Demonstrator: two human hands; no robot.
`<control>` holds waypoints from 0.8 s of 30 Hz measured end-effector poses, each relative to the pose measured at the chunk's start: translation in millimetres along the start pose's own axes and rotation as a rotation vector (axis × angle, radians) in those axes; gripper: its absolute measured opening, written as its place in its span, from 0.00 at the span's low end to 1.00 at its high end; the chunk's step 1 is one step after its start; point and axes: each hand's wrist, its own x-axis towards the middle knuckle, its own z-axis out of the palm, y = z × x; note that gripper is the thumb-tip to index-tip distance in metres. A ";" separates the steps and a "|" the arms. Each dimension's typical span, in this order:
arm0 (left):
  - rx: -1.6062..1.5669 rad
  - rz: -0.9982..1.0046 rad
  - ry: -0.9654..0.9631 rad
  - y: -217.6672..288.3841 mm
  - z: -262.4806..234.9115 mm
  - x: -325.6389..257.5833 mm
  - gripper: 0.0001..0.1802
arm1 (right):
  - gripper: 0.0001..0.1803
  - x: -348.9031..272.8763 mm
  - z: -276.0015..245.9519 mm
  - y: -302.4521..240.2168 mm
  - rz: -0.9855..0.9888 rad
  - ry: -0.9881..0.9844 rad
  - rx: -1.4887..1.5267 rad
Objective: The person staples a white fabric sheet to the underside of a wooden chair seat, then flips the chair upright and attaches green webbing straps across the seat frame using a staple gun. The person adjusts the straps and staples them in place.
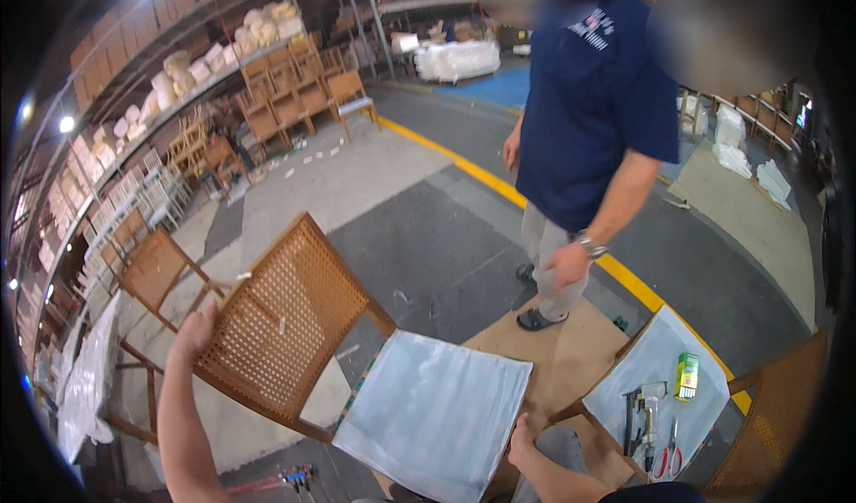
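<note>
A wooden chair with a woven cane backrest [290,320] is in front of me, tilted in the view. Pale bluish sheeting covers its seat [432,414]. My left hand [198,329] grips the outer edge of the backrest. At the seat's front edge, my right hand [522,441] is closed round the rim, its fingertips partly hidden underneath. To the right, a second chair's covered seat [615,396] carries a staple gun [649,414], red-handled scissors [669,454] and a small green and yellow box [687,376].
A person in a dark blue shirt [588,111] stands just beyond the chairs, on cardboard [571,351]. More wooden chairs [160,267] stand at left, near a plastic-wrapped piece [85,396]. Stacked chairs [285,88] line the back. A yellow floor line [486,175] crosses behind the person.
</note>
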 end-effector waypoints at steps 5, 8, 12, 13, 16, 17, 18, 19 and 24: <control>-0.223 -0.086 -0.069 -19.8 9.6 14.4 0.46 | 0.44 14.9 11.0 0.5 0.015 -0.116 0.200; -0.232 -0.139 -0.049 -33.1 12.6 0.1 0.45 | 0.45 24.1 16.0 10.3 -0.003 -0.207 0.271; -0.283 -0.111 -0.078 -7.8 6.7 11.3 0.44 | 0.45 57.2 -10.7 21.7 -0.007 -0.155 0.363; -0.285 -0.095 -0.113 18.4 11.7 17.9 0.43 | 0.44 63.2 -14.9 17.0 -0.035 -0.116 0.414; -0.216 -0.179 -0.137 -21.6 17.1 3.1 0.43 | 0.43 44.8 -1.9 15.9 0.072 0.038 0.268; -0.211 -0.322 -0.212 -35.4 10.9 -0.3 0.45 | 0.43 35.8 2.8 14.0 0.101 0.098 0.199; -0.273 -0.327 -0.260 -14.0 9.3 6.7 0.45 | 0.43 37.0 0.3 6.9 0.050 0.124 0.092; -0.103 -0.237 -0.236 7.4 -16.4 23.2 0.45 | 0.44 44.8 10.4 11.5 0.010 0.114 0.035; -0.227 -0.256 -0.339 -1.7 23.9 21.4 0.40 | 0.46 3.9 18.3 -50.7 0.258 0.125 0.066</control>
